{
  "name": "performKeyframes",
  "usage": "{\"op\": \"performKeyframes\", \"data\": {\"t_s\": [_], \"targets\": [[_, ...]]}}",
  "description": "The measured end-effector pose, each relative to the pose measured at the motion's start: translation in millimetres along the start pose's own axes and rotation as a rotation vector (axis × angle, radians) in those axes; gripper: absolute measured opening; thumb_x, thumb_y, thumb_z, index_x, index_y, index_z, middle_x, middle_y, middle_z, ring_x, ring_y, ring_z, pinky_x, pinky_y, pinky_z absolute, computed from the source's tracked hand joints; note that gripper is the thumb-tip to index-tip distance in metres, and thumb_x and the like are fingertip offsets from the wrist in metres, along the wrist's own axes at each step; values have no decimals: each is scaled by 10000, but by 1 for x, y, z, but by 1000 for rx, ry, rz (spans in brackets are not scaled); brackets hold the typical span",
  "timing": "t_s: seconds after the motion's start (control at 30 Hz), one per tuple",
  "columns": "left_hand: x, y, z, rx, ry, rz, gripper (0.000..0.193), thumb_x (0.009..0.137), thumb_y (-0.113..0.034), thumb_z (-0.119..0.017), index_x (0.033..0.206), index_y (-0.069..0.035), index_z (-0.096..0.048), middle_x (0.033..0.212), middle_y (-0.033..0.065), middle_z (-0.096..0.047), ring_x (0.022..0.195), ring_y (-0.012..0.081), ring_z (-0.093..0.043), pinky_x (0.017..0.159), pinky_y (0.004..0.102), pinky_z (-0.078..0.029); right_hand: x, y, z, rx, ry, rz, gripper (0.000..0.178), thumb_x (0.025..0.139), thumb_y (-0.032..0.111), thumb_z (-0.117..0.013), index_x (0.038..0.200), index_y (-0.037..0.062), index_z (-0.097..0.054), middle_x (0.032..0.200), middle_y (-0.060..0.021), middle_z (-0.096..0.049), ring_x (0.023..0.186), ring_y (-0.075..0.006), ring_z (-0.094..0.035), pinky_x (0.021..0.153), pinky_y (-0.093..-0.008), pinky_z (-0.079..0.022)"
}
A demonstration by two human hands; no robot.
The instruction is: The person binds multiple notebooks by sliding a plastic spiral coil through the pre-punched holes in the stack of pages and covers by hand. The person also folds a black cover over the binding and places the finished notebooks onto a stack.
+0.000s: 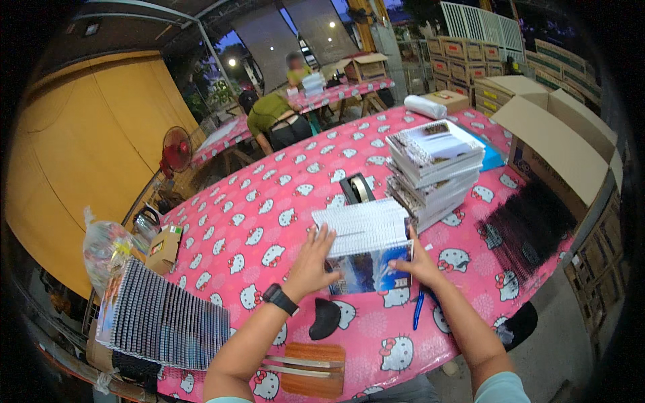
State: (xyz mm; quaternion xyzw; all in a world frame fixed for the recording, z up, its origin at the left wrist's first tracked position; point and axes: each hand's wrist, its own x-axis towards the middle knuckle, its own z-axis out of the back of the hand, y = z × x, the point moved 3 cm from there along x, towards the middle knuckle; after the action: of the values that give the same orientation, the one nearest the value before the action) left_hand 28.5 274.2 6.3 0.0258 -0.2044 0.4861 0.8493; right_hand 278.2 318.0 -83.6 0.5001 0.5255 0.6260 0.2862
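Observation:
A stack of booklets with white page edges and a blue picture cover stands on the table in front of me. My left hand, with a dark watch on its wrist, grips the stack's left side, thumb on the front cover. On the opposite side my right hand holds it, its thumb also over the front cover. Just behind stands a taller pile of booklets. A black tape dispenser is beside the held stack, and a blue pen-like tool lies below my right hand.
The table has a pink patterned cloth. Coil-bound notebooks are stacked at the left. Black binding coils lie heaped at the right near an open carton. A wooden board and black curved object are near me. A person bends beyond the table.

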Motion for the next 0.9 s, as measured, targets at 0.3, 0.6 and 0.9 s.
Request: {"op": "performKeyframes", "data": {"t_s": [0.3,0.6,0.9], "targets": [[6,21,-11,-630,-138,271,778,784,-445,-567,1368,-17,-283,1406,178,-294,1292,329,-275,1052,402,-257,2,-1,-16,208,-106,-65,904,670,59,-749,1391,25,-205,1271,-108,-442,1135,-185,-440,936,-309,-379],[25,28,-80,-1797,-419,581,659,919,-574,-234,1297,-64,-416,1262,87,-510,1124,233,-502,957,367,-383,-6,-13,6,206,20,-307,562,722,158,-727,1196,20,-459,1037,-62,-579,926,-148,-552,815,-293,-450],[-21,43,14,-1222,-536,715,683,913,-547,-308,1367,-36,-316,1412,75,-332,1325,207,-243,1080,364,-182,-67,34,12,-1017,-171,-28,833,649,327,-757,1296,12,-337,1222,-193,-470,1110,-335,-447,922,-430,-375]]}}
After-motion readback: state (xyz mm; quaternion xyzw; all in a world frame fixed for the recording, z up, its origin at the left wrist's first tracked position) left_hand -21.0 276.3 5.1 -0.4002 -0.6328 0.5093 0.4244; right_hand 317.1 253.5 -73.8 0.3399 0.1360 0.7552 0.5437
